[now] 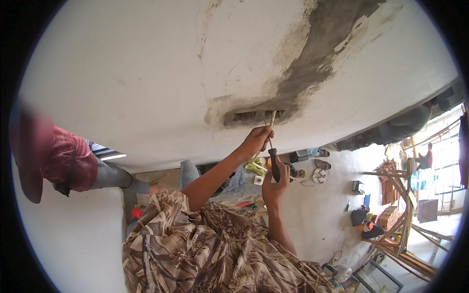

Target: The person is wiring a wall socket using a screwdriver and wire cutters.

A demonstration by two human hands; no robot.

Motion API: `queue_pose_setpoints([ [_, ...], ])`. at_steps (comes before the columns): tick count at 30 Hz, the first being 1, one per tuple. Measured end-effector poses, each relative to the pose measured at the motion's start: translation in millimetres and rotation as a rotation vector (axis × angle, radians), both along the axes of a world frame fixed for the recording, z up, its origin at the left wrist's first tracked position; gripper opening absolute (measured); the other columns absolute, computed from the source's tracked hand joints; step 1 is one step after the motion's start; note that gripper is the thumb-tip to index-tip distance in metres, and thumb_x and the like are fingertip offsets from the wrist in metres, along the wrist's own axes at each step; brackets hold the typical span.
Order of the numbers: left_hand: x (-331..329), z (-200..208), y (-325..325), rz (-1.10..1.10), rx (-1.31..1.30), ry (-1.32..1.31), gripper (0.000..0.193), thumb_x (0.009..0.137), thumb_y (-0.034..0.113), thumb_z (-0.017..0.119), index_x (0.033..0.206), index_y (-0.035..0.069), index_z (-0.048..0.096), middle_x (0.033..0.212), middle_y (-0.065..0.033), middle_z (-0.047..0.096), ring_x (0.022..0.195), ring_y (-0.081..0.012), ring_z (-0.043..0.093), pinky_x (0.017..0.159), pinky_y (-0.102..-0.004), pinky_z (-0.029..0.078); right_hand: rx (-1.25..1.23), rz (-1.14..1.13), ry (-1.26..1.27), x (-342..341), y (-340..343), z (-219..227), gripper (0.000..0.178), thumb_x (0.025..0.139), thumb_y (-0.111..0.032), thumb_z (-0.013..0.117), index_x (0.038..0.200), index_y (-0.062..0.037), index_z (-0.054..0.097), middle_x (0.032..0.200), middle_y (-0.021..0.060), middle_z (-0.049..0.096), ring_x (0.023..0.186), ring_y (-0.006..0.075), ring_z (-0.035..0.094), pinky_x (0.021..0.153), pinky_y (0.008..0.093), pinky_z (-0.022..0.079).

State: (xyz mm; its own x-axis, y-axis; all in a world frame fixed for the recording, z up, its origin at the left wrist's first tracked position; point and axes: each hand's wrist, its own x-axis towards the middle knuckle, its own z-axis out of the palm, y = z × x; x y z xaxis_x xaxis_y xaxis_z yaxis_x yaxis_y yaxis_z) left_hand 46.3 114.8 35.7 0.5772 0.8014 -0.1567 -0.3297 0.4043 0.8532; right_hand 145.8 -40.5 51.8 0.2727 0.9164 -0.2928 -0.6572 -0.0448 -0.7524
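My left hand (pixel 258 141) is closed, its fingertips pinching a pale cable (pixel 273 116) that comes out of a rectangular recess (pixel 244 117) in the white wall. Rough grey mortar (pixel 312 63) surrounds the recess and runs up the wall to the right. Just below, my right hand (pixel 276 185) is wrapped round the black handle of a screwdriver (pixel 274 163). Its thin shaft points up toward my left fingertips. Whether the tip touches the cable is hidden by those fingers.
A person in a red shirt (pixel 73 158) and cap stands close on my left. On the floor below lie a clear plastic sheet (pixel 235 183), a yellow-green bag (pixel 255 167) and sandals (pixel 320 175). Wooden framing (pixel 404 210) and stacked bricks (pixel 389 216) stand at the right.
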Motion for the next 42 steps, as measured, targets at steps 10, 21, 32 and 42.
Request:
queue_pose_setpoints([
  [10, -5, 4, -1, -0.017, 0.027, 0.006, 0.039, 0.104, 0.044, 0.042, 0.084, 0.012, 0.051, 0.06, 0.0086, 0.03, 0.049, -0.0044, 0.024, 0.046, -0.0234, 0.023, 0.023, 0.061, -0.422, 1, -7, 7, 0.032, 0.098, -0.011, 0.053, 0.129, -0.0012, 0.05, 0.096, 0.0095, 0.057, 0.078, 0.0154, 0.057, 0.065, 0.0258, 0.048],
  [21, 1, 1, 6, 0.073, 0.023, -0.009, 0.041, 0.103, 0.048, 0.042, 0.084, 0.012, 0.052, 0.059, 0.0079, 0.032, 0.048, -0.0047, 0.025, 0.046, -0.0239, 0.024, 0.099, -0.007, -0.186, 3, -4, -6, 0.034, 0.1, -0.016, 0.051, 0.13, -0.0014, 0.046, 0.088, 0.008, 0.057, 0.078, 0.0151, 0.058, 0.068, 0.0243, 0.048],
  [32, -8, 12, -29, -0.172, 0.474, 0.664, 0.068, 0.088, 0.066, 0.057, 0.062, 0.003, 0.063, 0.054, 0.0015, 0.046, 0.057, -0.0106, 0.045, 0.055, -0.0327, 0.038, 0.144, -0.103, -0.663, -5, -5, -15, 0.035, 0.103, -0.023, 0.047, 0.132, -0.0048, 0.045, 0.09, 0.007, 0.056, 0.076, 0.0157, 0.055, 0.07, 0.0261, 0.049],
  [42, 18, 5, -29, -0.093, 0.444, 0.557, 0.067, 0.084, 0.066, 0.062, 0.07, 0.002, 0.07, 0.052, 0.0011, 0.045, 0.053, -0.0109, 0.043, 0.051, -0.0335, 0.035, 0.217, -0.075, -0.852, 18, -5, -5, 0.034, 0.094, -0.008, 0.058, 0.127, -0.0016, 0.05, 0.099, 0.01, 0.057, 0.087, 0.0207, 0.058, 0.077, 0.0303, 0.05],
])
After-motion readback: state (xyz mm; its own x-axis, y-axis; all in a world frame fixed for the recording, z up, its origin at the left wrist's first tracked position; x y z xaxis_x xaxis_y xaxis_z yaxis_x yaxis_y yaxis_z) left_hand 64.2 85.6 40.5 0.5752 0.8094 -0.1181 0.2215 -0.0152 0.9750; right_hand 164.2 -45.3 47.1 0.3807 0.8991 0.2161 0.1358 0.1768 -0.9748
